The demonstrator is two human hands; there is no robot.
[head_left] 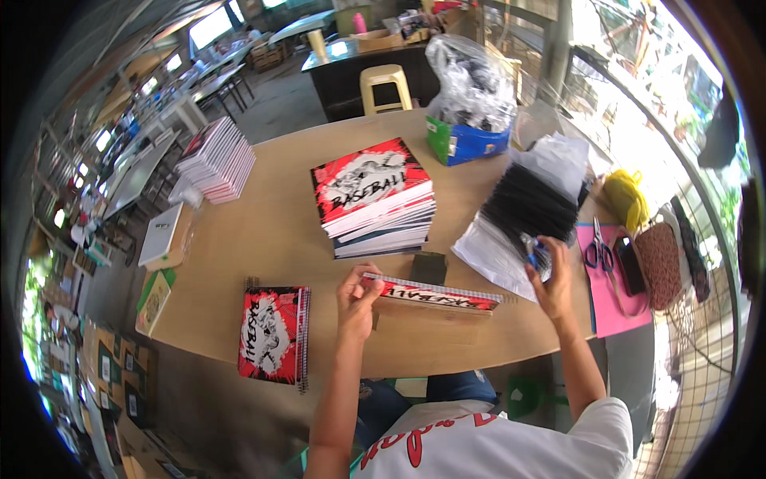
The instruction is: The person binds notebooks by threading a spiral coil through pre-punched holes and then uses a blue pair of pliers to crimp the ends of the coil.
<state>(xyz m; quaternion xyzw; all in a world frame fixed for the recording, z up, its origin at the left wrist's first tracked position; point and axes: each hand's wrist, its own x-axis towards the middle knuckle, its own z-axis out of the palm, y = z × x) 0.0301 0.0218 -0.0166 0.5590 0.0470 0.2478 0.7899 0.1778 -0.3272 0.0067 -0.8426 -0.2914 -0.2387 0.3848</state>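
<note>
A red, black and white notebook (435, 296) is tipped up nearly on edge over the near part of the table, a wire coil along its upper edge. My left hand (357, 297) grips its left end, thumb on the cover. To the right of the coil's far end, my right hand (552, 275) is closed round a small blue-handled tool (533, 254), which looks like pliers or cutters. A bundle of thin black strands (533, 201), probably binding wires, lies on white plastic just beyond that hand. Behind the notebook sits a small dark block (428, 268).
A tall stack of matching covers and pages (373, 191) stands mid-table. One coil-bound notebook (271, 334) lies at the front left edge; another stack (217, 160) is far left. Scissors (598, 249) and a phone (629, 265) rest on pink board (614, 315) at right.
</note>
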